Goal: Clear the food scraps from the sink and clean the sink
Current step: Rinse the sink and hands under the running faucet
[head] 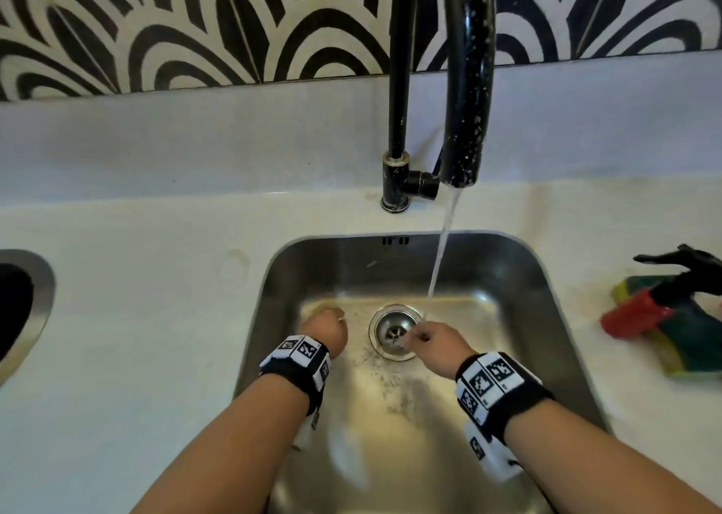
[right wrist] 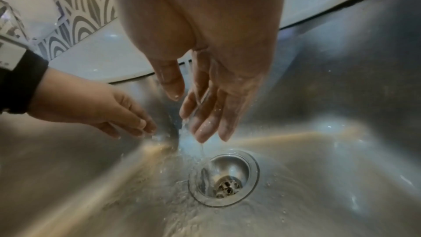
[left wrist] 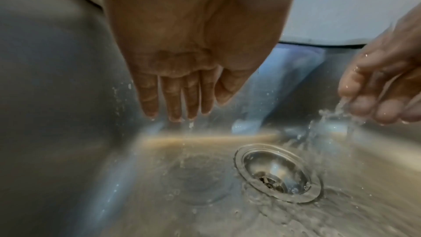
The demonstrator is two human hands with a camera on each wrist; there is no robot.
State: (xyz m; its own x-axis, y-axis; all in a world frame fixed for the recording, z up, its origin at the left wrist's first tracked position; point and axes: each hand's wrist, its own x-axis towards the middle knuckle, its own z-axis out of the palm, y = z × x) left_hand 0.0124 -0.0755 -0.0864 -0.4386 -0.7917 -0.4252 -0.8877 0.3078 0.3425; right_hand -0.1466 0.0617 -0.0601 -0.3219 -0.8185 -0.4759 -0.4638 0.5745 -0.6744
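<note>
Both my hands hang inside the steel sink (head: 519, 287). Water runs from the black tap (head: 465, 115) onto my right hand (head: 426, 337), whose straight wet fingers (right wrist: 205, 125) point down just above the drain (head: 394, 332); the stream (right wrist: 200, 150) falls off them into the drain (right wrist: 224, 179). My left hand (head: 324, 328) is open too, left of the drain, fingers (left wrist: 173, 100) straight and dripping near the sink's back left corner. Neither hand holds anything. Small specks and foam lie on the wet sink floor (head: 390, 380). The drain (left wrist: 278, 174) shows no large scraps.
On the white counter (head: 136, 279) to the right lie a green and yellow sponge (head: 680, 341) and a red and black spray bottle (head: 644, 310). A round steel opening (head: 35, 302) sits in the counter at the far left. Patterned tiles back the counter.
</note>
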